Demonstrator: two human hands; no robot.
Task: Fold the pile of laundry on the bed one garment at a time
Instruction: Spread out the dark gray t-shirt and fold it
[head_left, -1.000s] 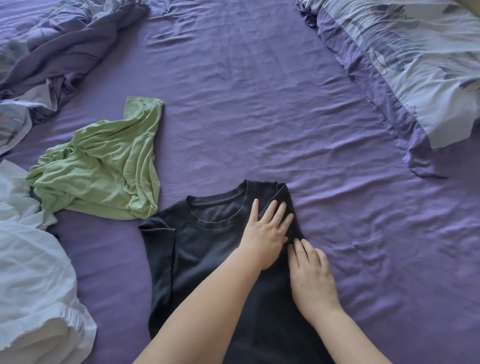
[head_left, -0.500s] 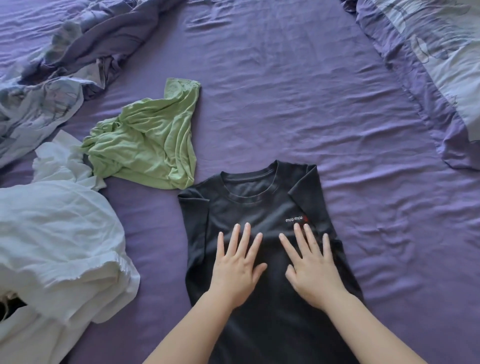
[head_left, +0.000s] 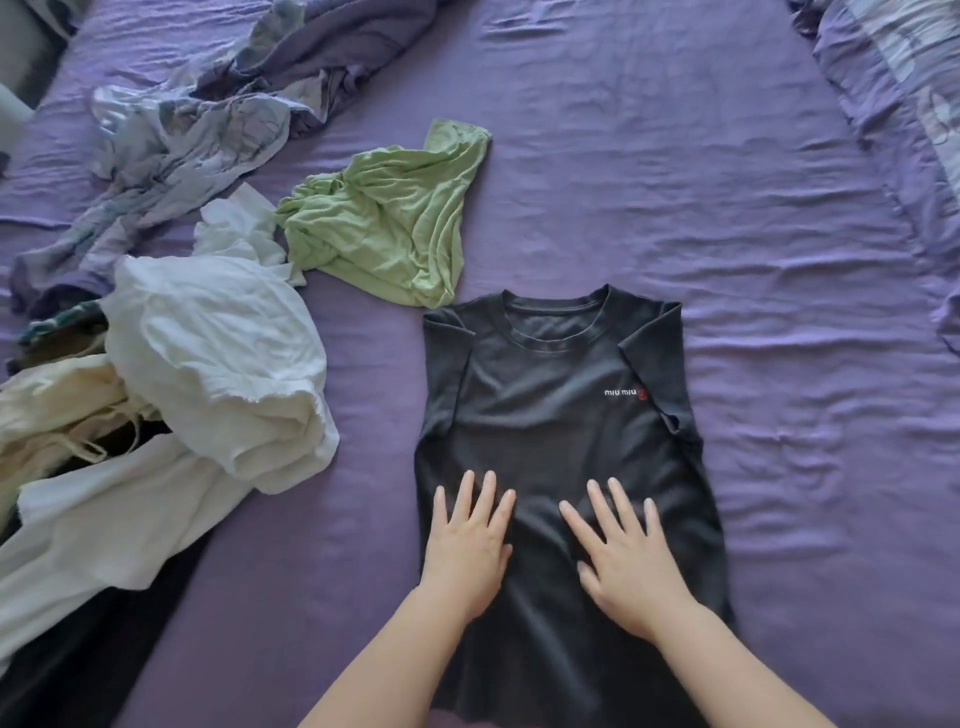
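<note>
From the head camera, a black T-shirt (head_left: 550, 415) lies flat on the purple bed sheet (head_left: 675, 182), neckline pointing away from the person, both sleeves folded inward over the body so the shirt forms a long narrow panel. A small white logo with a red mark sits on the chest toward the shirt's right-hand side of the picture.

Both hands rest on the lower half of the shirt, palms down. The left hand (head_left: 470, 540) lies near the shirt's left edge with fingers straight and slightly fanned, fingertips pointing up toward the collar. The right hand (head_left: 626, 556) lies just beside it, nearer the middle and right of the panel, fingers likewise straight and spread, the thumb angled inward. Neither hand grips or pinches fabric — they lie flat upon it, a narrow strip of black cloth showing between them. The collar and logo are well above the fingertips; the hem runs down between the forearms to the bottom edge of the frame.

To the left of the shirt, apart from it, is the unfolded laundry: a crumpled green garment (head_left: 384, 218) just beyond the shirt's upper left corner, a heap of white garments (head_left: 218, 353) nearer the person, and cream fabric (head_left: 47, 410) at the far left. A rumpled blue-purple duvet (head_left: 197, 124) lies at upper left — a patterned pillow (head_left: 904, 78) at upper right.
</note>
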